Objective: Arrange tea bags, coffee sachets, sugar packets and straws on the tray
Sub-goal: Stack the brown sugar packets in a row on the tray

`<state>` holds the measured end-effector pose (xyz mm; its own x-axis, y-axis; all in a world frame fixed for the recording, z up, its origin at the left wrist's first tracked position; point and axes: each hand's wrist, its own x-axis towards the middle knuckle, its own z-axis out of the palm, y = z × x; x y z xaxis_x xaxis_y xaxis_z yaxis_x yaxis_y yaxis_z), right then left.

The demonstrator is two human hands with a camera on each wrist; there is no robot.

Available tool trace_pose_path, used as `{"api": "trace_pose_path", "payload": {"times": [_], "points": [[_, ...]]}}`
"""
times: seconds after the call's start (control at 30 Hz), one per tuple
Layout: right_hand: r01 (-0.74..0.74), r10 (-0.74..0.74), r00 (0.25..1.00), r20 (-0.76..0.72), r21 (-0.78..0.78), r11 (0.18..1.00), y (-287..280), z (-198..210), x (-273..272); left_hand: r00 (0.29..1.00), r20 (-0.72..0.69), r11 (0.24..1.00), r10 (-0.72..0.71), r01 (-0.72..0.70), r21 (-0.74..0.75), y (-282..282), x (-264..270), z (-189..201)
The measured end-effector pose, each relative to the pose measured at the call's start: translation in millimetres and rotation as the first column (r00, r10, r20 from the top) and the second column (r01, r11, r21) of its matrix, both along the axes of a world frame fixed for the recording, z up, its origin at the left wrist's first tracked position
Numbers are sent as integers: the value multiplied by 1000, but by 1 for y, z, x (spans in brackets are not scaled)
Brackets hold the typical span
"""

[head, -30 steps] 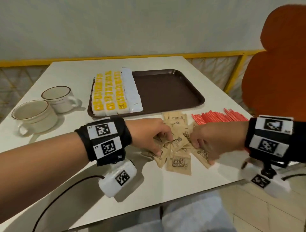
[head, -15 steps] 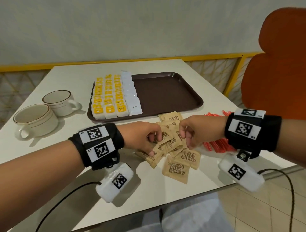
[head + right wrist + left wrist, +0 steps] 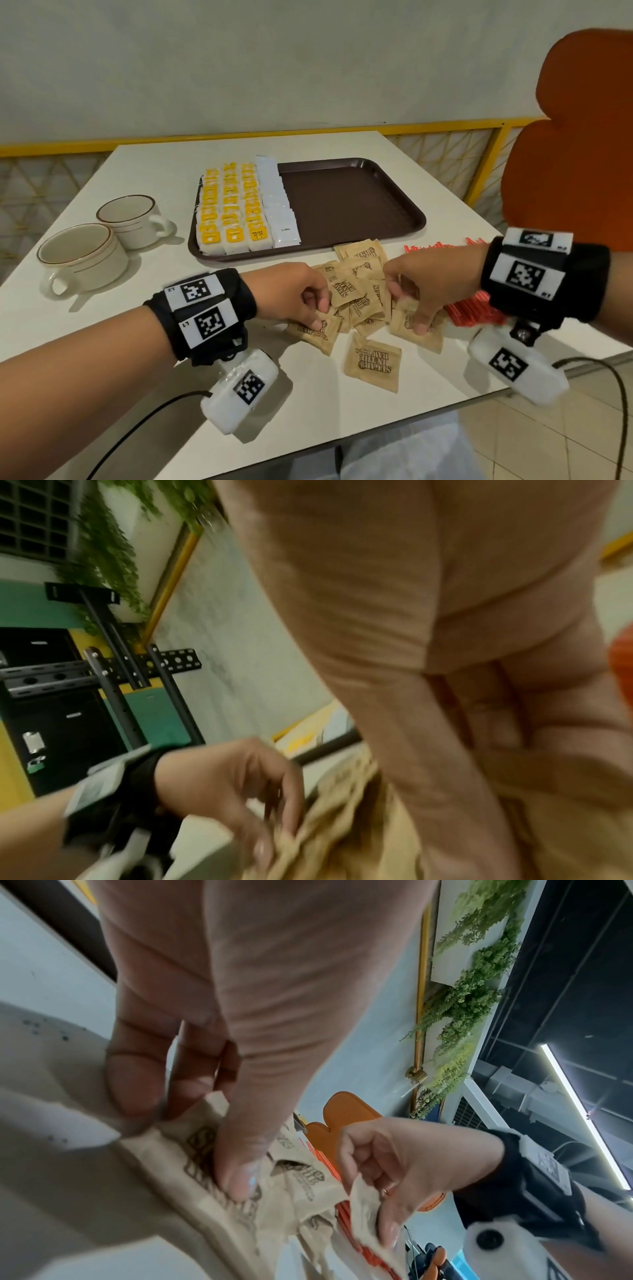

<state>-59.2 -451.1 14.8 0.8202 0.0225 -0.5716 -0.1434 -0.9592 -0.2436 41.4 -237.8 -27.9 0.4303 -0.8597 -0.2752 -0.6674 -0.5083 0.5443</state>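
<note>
Now, reading the table from my left to my right:

Cups: two cups [image 3: 82,257] stand at the far left of the table [image 3: 164,342], well apart from the work.

Tray: the brown tray [image 3: 359,202] lies beyond the hands; its left part holds rows of yellow-labelled tea bags [image 3: 233,209] and, just beside them, a row of white coffee sachets [image 3: 279,209]. Its right part is bare.

Left hand: my left hand [image 3: 294,291] has its fingers curled down, thumb and fingers pinching a packet at the left edge of the heap.

Sugar packets: the brown sugar packets [image 3: 359,294] lie in a loose heap between my two hands, on the table just short of the tray's near rim, with no common long axis.

Right hand: my right hand [image 3: 431,287] pinches a packet at the heap's right edge.

Straws: the red straws [image 3: 476,311] lie right of the heap, partly under my right wrist, long axis roughly left to right.

Coming move: I judge the packets go forward onto the bare tray area; the right hand looks nearer to it.
</note>
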Motion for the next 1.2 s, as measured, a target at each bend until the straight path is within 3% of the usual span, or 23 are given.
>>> {"api": "trace_pose_path", "payload": {"times": [0.07, 0.2, 0.3, 0.4, 0.57, 0.77, 1.03, 1.1, 1.2], "points": [[15, -16, 1000, 26, 38, 999, -6, 17, 6, 1000, -21, 1000, 2, -2, -1, 1, 1, 1], [167, -212, 969, 123, 304, 938, 7, 21, 13, 995, -91, 999, 32, -31, 11, 1, 8, 10], [130, -150, 974, 169, 128, 983, 25, -3, 18, 968, -214, 988, 132, -145, -45, 3, 14, 19], [45, -24, 965, 260, -76, 996, 33, -16, 29, 962, -195, 976, 190, -207, -69, 5, 16, 20], [-4, 31, 971, 235, -117, 993, 37, -16, 38, 920, -284, 945, 270, -310, -107, 6, 15, 15], [24, -32, 960, 277, 32, 999, 33, -15, 41, 744, -570, 810, 349, -545, -216, 10, 12, 16], [103, -153, 943, 294, 181, 978, 10, -1, 36, 558, -761, 576, 330, -758, -307, 18, 20, 4], [176, -302, 915, 268, 407, 896, 6, 5, 37, 536, -788, 532, 302, -781, -327, 17, 21, 0], [237, -502, 853, 142, 753, 614, 5, 15, 46, 523, -802, 460, 288, -811, -363, 15, 21, -2]]}}
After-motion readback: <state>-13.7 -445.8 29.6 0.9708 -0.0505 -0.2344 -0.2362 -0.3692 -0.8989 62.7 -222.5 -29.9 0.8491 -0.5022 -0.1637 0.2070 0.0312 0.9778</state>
